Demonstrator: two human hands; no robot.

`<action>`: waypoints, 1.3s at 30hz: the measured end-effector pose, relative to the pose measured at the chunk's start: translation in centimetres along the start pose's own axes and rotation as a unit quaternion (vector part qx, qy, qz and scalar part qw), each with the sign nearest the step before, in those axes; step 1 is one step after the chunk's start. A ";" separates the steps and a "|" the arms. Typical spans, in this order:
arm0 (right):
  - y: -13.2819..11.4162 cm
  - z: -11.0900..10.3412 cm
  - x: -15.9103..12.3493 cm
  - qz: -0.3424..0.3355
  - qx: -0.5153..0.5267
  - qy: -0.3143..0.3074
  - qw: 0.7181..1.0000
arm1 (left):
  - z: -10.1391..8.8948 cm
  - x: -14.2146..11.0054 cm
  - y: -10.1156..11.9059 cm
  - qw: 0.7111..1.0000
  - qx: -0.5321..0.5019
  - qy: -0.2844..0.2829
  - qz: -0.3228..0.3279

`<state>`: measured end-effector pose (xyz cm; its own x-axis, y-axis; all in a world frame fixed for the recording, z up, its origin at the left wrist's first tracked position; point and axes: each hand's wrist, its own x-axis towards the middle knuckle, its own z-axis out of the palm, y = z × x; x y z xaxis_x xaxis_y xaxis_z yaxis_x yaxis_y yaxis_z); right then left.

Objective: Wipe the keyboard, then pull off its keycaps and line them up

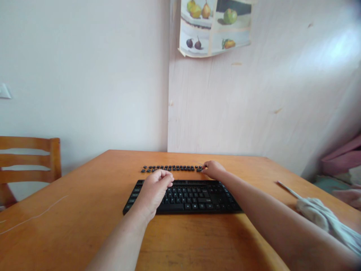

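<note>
A black keyboard [197,195] lies on the wooden table in front of me, with its upper edge partly bare of keys. Behind it, loose black keycaps [180,168] are laid out in two rows. My left hand [158,184] hovers over the keyboard's left half, thumb and fingers pinched together; anything between them is too small to make out. Reaching past the keyboard, my right hand [214,169] has its fingertips closed at the right end of the rows, touching a keycap [199,169] there. The right forearm hides part of the keyboard's right side.
On the right of the wooden table [93,210] lie a grey cloth [318,214] and a thin stick [289,189]. A pale thread [36,216] runs across the left side. A wooden chair [28,160] stands at the left; the wall behind bears a fruit picture [216,28].
</note>
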<state>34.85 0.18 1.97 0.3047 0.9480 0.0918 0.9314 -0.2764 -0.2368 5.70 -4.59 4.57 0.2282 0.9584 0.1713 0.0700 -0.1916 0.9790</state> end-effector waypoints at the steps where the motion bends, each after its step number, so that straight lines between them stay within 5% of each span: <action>1: 0.0 0.0 0.0 0.000 -0.003 -0.001 1.000 | 0.0 0.0 -0.1 1.000 0.001 0.001 -0.001; 39: -1.0 -0.5 -1.4 -0.035 -0.013 -0.023 0.999 | 0.0 -0.1 0.2 1.000 0.020 -0.011 -0.002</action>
<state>33.60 -0.96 2.60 0.2303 0.9711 0.0632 0.9550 -0.2130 -0.2062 5.70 -4.68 4.74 0.2498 0.9542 0.1645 0.1105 -0.1968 0.9742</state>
